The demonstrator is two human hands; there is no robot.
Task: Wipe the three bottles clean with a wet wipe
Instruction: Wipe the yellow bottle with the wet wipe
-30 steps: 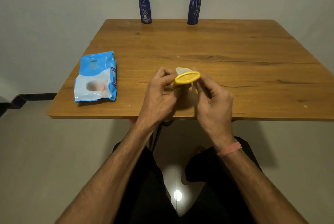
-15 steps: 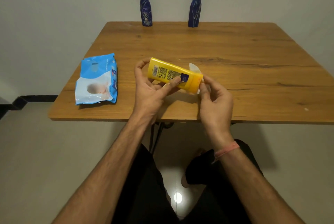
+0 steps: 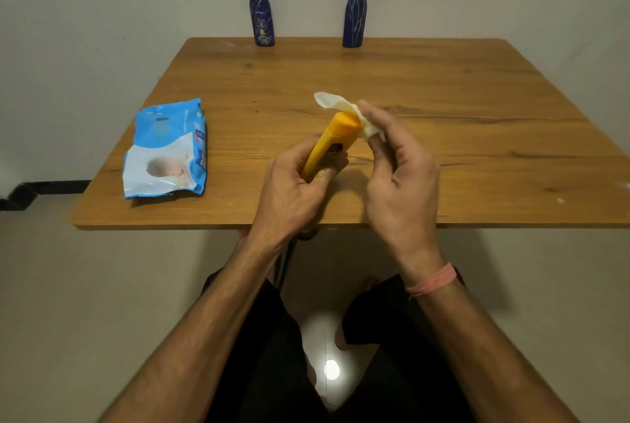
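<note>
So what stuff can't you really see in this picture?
- Yellow bottle, head view: its lower end is hidden inside the left hand.
- Wet wipe: partly covered by the right hand, so its full shape is unclear.
- Two blue bottles: too far away to read most of the print.
- Table: its right side is cut off by the picture edge.
</note>
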